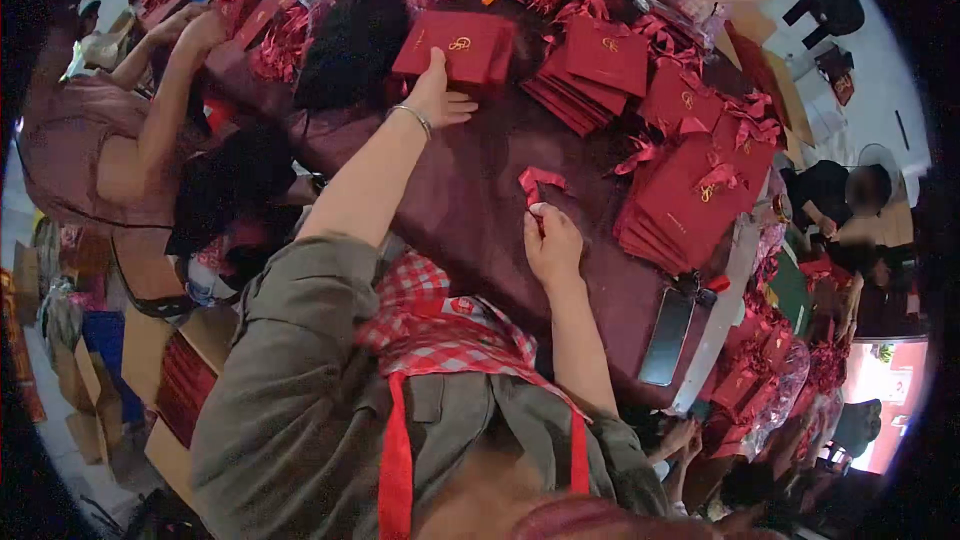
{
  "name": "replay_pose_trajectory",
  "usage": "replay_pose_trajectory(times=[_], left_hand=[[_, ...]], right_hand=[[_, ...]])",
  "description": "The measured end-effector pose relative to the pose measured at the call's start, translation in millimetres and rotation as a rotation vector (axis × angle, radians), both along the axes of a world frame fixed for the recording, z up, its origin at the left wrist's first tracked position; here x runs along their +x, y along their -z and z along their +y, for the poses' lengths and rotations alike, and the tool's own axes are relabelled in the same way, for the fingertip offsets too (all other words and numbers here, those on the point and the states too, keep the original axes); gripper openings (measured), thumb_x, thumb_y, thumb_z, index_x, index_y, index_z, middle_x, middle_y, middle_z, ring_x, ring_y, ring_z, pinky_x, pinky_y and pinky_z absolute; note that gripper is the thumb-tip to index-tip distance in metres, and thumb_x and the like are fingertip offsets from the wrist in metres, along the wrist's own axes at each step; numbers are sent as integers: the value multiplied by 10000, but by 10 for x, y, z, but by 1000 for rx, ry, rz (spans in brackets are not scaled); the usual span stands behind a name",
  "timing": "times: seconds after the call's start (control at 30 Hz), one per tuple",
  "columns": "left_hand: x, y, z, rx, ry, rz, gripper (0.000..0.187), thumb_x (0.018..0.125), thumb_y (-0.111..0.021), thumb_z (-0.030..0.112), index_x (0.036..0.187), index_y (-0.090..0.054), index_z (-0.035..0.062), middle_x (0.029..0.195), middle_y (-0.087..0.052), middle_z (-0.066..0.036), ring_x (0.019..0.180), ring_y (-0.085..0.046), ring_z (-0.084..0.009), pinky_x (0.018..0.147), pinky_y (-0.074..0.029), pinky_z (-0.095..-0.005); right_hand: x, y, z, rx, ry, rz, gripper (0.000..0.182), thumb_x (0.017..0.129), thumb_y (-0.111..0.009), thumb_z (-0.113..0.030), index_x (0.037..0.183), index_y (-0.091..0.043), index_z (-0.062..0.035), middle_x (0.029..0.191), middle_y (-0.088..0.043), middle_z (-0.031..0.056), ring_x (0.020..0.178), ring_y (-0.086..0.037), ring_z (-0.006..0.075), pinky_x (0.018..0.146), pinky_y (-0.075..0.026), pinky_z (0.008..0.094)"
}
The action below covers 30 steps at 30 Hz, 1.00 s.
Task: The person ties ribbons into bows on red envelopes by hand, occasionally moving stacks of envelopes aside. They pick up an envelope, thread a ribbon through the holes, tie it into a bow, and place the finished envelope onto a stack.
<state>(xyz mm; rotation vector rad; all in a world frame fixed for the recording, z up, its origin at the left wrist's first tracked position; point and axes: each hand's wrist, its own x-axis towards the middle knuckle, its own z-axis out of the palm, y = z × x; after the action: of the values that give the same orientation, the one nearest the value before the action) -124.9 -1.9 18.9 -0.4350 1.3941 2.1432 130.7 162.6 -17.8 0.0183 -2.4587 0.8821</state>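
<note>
My left hand (pixel 441 98), with a bracelet at the wrist, reaches to the near edge of a stack of dark red gift bags (pixel 462 43) with a gold emblem. Its thumb points up against the top bag and the other fingers stretch out to the right, not closed around anything I can see. Nearer to me, my right hand (pixel 554 242) pinches a short red ribbon (pixel 541 180), which bends over beyond the fingertips above the dark red tablecloth (pixel 460 195).
More red bags lie in a fanned pile (pixel 606 60) and a tall stack (pixel 690 205) on the right. A phone (pixel 668 336) rests by the table's right edge. A black cloth heap (pixel 353 40) is left of my hand. Another person's arm (pixel 170 110) works at the left.
</note>
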Motion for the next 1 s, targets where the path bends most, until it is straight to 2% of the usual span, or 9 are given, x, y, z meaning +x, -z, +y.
replay_pose_trajectory(times=[0.07,0.13,0.23,0.33,0.5,0.7,0.77,0.87,1.0], left_hand=[[-105,37,-185,-99,233,-121,1090,728,-323,834,1377,-272,-41,1318,-416,-281,1203,-434,-416,967,-380,-490],[-104,9,-316,-254,349,-81,1047,728,-274,847,1180,-488,-72,1065,-599,-227,1000,-586,-329,815,-475,-421],[-53,-6,-341,-267,317,41,673,784,-418,750,799,-557,92,633,-594,-22,472,-506,-124,457,-430,-315],[104,-122,-228,-7,160,66,320,891,-558,444,845,-559,127,703,-605,-19,561,-554,-120,507,-455,-265],[-6,111,-166,382,143,120,206,935,-527,298,864,-561,108,759,-601,-14,650,-576,-121,587,-486,-272],[569,-269,-237,175,176,229,194,908,-584,271,926,-593,79,796,-626,-20,678,-569,-115,609,-472,-271],[810,-281,-245,-104,144,725,250,890,-612,271,1018,-607,56,800,-640,-17,669,-587,-89,586,-475,-249],[1121,-251,-357,-195,309,677,206,874,-633,193,1015,-611,45,816,-638,-8,691,-577,-66,593,-474,-221],[1516,-164,-338,-134,411,587,189,864,-642,151,1011,-601,39,816,-633,-13,707,-599,-84,587,-489,-212]], right_hand=[[-12,0,12,-8,-18,6,138,845,-587,-195,923,-586,-81,809,-627,156,752,-603,358,629,-481,450],[-17,40,18,-24,-19,-13,141,844,-588,-195,922,-588,-77,809,-627,155,749,-602,360,629,-480,451],[-7,27,34,-34,-10,-15,147,842,-590,-192,924,-588,-71,813,-629,154,744,-601,363,632,-478,452],[2,54,37,-30,-6,-3,148,838,-594,-181,931,-586,-67,821,-632,154,747,-603,361,641,-478,446],[-14,6,30,20,-9,22,127,842,-596,-130,919,-588,-29,831,-640,154,763,-623,316,671,-489,384],[14,37,62,-117,34,-57,177,864,-585,-169,970,-582,-28,909,-636,172,850,-608,351,744,-480,406],[-25,225,131,-202,30,34,190,879,-573,-136,1023,-553,-13,867,-639,156,802,-628,293,728,-488,372],[13,179,105,-454,-26,-15,257,913,-521,-83,1150,-464,-2,776,-627,104,694,-604,162,638,-482,283],[92,80,121,-450,22,-67,181,911,-500,-67,1072,-534,8,855,-628,129,743,-609,175,671,-485,303]])
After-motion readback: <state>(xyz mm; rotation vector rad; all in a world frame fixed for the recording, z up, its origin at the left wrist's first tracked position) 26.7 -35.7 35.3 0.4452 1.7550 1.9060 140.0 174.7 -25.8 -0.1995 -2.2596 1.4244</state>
